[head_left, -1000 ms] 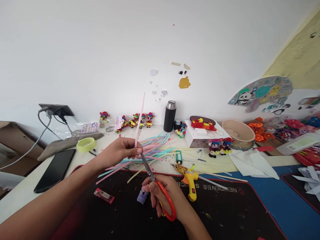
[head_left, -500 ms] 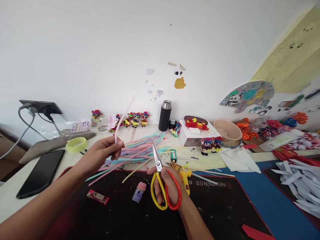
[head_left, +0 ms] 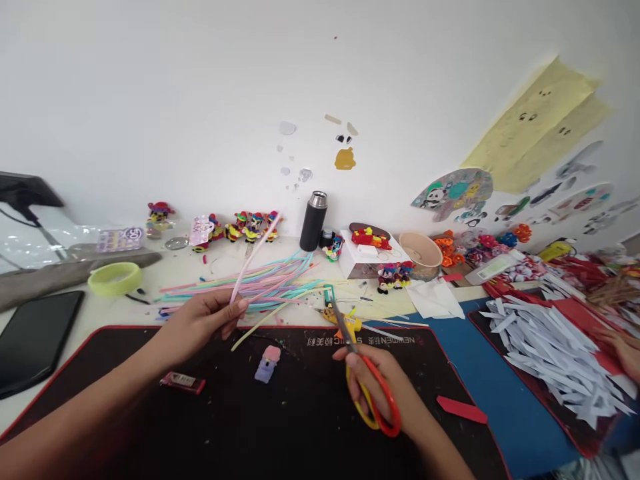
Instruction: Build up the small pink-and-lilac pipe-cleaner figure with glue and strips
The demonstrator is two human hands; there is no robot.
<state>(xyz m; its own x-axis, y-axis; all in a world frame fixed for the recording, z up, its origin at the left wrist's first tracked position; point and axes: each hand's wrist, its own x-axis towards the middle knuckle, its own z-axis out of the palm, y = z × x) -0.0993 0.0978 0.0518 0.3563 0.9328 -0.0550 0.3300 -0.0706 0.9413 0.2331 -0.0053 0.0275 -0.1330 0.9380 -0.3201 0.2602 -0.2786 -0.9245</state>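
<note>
Left hand [head_left: 213, 319] pinching pale pink fuzzy stem [head_left: 254, 259] between thumb and fingers, stem slanting up past fingertips. Right hand [head_left: 387, 373] wrapped around metal scissors [head_left: 344, 327] with red and yellow loop handles, blades pointing away. Between hands, on black red-edged mat [head_left: 250, 433]: small pink-and-purple fuzzy piece [head_left: 269, 365]. On near side of left hand: red plastic lighter [head_left: 183, 382]. Beyond hands, on white counter [head_left: 220, 267]: loose pastel fuzzy stems [head_left: 280, 283].

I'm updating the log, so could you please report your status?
Left fingers holding pink stem. Right fingers holding scissors. Glue gun partly behind scissors.
</note>
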